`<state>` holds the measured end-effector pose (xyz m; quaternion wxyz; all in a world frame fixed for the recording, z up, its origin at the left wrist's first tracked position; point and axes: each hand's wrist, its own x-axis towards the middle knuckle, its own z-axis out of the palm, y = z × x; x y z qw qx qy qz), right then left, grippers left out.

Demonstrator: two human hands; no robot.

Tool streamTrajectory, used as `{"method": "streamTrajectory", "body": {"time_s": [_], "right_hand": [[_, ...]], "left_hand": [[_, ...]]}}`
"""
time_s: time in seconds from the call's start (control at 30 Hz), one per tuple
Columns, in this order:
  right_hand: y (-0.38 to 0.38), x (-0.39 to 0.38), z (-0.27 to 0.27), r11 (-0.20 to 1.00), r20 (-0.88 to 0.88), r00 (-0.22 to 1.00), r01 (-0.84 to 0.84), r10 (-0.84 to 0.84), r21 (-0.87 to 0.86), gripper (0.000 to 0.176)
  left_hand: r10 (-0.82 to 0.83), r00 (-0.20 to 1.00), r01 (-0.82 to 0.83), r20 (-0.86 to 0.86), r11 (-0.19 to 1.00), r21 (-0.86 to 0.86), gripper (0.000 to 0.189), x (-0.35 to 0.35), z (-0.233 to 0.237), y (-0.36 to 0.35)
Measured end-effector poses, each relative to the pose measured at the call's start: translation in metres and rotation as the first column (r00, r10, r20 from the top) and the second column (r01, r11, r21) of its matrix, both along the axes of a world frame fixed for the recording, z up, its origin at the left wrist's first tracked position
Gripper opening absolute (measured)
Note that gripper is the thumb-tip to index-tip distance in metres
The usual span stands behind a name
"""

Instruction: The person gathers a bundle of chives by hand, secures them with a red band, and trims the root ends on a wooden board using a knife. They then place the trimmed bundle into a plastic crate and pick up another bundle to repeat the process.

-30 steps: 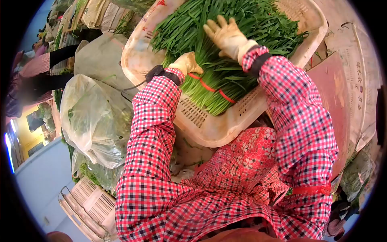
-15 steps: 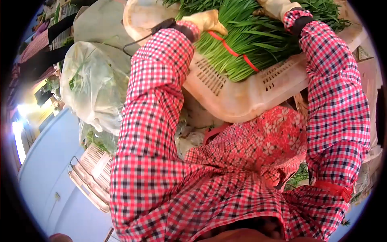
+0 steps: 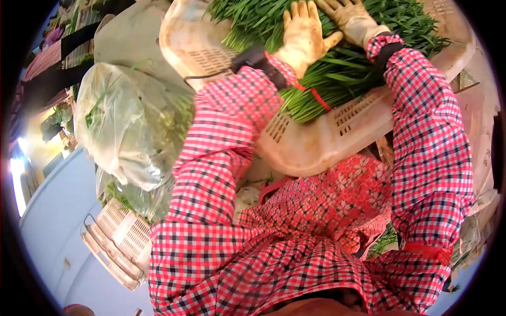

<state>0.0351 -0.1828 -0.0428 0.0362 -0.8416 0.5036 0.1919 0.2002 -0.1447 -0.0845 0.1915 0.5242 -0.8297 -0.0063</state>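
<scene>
A bunch of garlic chives, bound by a red tie, lies in a pale, stained plastic basket. More green leaves are heaped farther back and to the right. My left hand, in a yellowish-white glove, rests on the leaves with fingers stretched out. Beside it my right hand, gloved alike, lies on the greens with its fingers spread. Neither hand grips anything. The wrist of my left sleeve covers part of the red tie.
A clear plastic bag with greens inside stands left of the basket. Below it is a slatted pale crate near a light blue surface. A person's dark sleeve shows at the far left.
My left hand has moved right from the bunch's left edge onto the leaves, and its fingers now lie flat. My right hand has shifted slightly left and down, with its fingers now in view.
</scene>
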Motion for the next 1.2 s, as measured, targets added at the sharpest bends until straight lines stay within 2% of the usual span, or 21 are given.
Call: {"method": "streamTrajectory", "body": {"time_s": [0.1, 0.17, 0.2, 0.23, 0.3, 0.37, 0.47, 0.5, 0.53, 0.6, 0.63, 0.7, 0.73, 0.8, 0.83, 0.87, 0.97, 1.03, 1.1, 1.17, 1.2], "right_hand": [[-0.005, 0.003, -0.015, 0.999, -0.008, 1.0, 0.024, -0.024, 0.038, 0.083], [-0.009, 0.014, -0.017, 0.999, -0.126, 0.992, 0.018, -0.021, -0.028, 0.115], [0.001, 0.016, 0.012, 0.955, -0.04, 0.992, -0.123, 0.116, -0.268, 0.082], [-0.005, 0.008, 0.032, 0.993, 0.046, 0.993, -0.11, 0.108, 0.043, 0.076], [0.004, -0.009, 0.046, 0.95, -0.071, 0.988, -0.15, 0.135, -0.273, 0.067], [0.045, -0.042, 0.087, 0.816, 0.163, 0.974, -0.037, 0.16, -0.577, 0.054], [0.163, -0.063, 0.167, 0.85, 0.236, 0.926, 0.366, -0.294, -0.378, 0.046], [0.213, -0.064, 0.184, 0.791, 0.227, 0.856, 0.516, -0.464, -0.329, 0.044], [0.266, -0.064, 0.197, 0.688, 0.217, 0.745, 0.667, -0.631, -0.286, 0.041], [0.404, -0.074, 0.186, 0.333, 0.445, 0.548, 0.815, -0.708, -0.474, 0.028], [0.48, -0.066, 0.156, 0.078, 0.61, 0.572, 0.761, -0.549, -0.644, 0.025], [0.573, -0.041, 0.112, -0.064, 0.605, 0.46, 0.76, -0.649, -0.647, 0.023], [0.635, -0.01, 0.098, -0.223, 0.679, 0.224, 0.834, -0.699, -0.504, 0.033], [0.737, 0.075, 0.051, -0.276, 0.437, 0.001, 0.775, -0.899, -0.569, 0.032], [0.783, 0.119, 0.032, -0.461, 0.443, -0.31, 0.839, -0.841, -0.288, 0.022], [0.812, 0.167, 0.018, -0.547, 0.283, -0.477, 0.787, -0.832, -0.284, 0.027], [0.859, 0.26, 0.04, -0.65, -0.232, -0.66, 0.749, -0.715, -0.129, 0.03], [0.945, 0.352, -0.037, -0.961, 0.307, -0.913, 0.277, -0.27, -0.02, 0.033], [0.948, 0.374, -0.026, -0.99, 0.006, -0.994, 0.111, -0.111, 0.09, 0.034], [0.961, 0.403, -0.038, -0.997, 0.046, -0.996, 0.078, -0.076, 0.031, 0.038], [0.989, 0.439, -0.094, -0.989, 0.05, -0.988, 0.146, -0.147, -0.034, 0.041]], "left_hand": [[0.072, 0.969, -0.094, 0.236, 0.992, 0.082, 0.103, -0.017, -0.028, 0.004], [0.079, 0.982, -0.092, 0.171, 0.993, 0.068, 0.103, -0.006, -0.036, 0.003], [0.084, 0.989, -0.093, 0.123, 0.993, 0.069, 0.103, -0.001, -0.035, 0.002], [0.076, 0.994, -0.085, 0.084, 0.991, 0.104, 0.103, 0.0, -0.045, -0.002], [0.101, 0.985, -0.124, 0.142, 0.979, 0.161, 0.104, 0.007, -0.037, -0.005], [0.107, 0.992, -0.102, 0.068, 0.992, -0.079, 0.1, 0.026, -0.073, -0.01], [0.135, 0.957, -0.194, 0.255, 0.955, 0.222, 0.069, 0.04, 0.009, -0.003], [0.153, 0.958, -0.177, 0.243, 0.981, 0.08, 0.059, 0.039, 0.007, 0.007], [0.092, 0.968, -0.179, 0.235, 0.905, 0.385, 0.056, 0.044, 0.019, 0.004], [0.056, 0.958, -0.085, 0.281, 0.992, 0.093, 0.06, 0.074, -0.039, -0.016], [0.043, 0.942, -0.041, 0.332, 0.999, -0.011, 0.063, 0.094, -0.074, -0.035], [-0.089, 0.913, 0.009, 0.398, 0.98, 0.2, 0.07, 0.111, -0.097, -0.117], [-0.202, 0.841, 0.03, 0.501, 0.943, 0.331, 0.066, 0.103, -0.077, -0.132], [-0.182, 0.801, -0.103, 0.571, 0.897, 0.431, 0.048, 0.106, -0.05, -0.166], [-0.121, 0.827, -0.14, 0.55, 0.902, 0.409, 0.047, 0.103, -0.037, -0.169], [-0.092, 0.841, -0.142, 0.534, 0.914, 0.381, 0.046, 0.097, -0.025, -0.168], [-0.065, 0.86, -0.118, 0.507, 0.94, 0.32, 0.043, 0.073, 0.01, -0.154], [-0.096, 0.871, -0.046, 0.482, 0.96, 0.276, 0.041, 0.038, 0.034, -0.13], [-0.178, 0.89, 0.075, 0.42, 0.966, 0.249, 0.039, -0.02, 0.048, -0.103], [-0.314, 0.887, 0.248, 0.339, 0.942, 0.225, 0.038, -0.096, 0.063, -0.059], [-0.392, 0.871, 0.344, 0.295, 0.917, 0.202, 0.037, -0.13, 0.078, -0.034]]}}
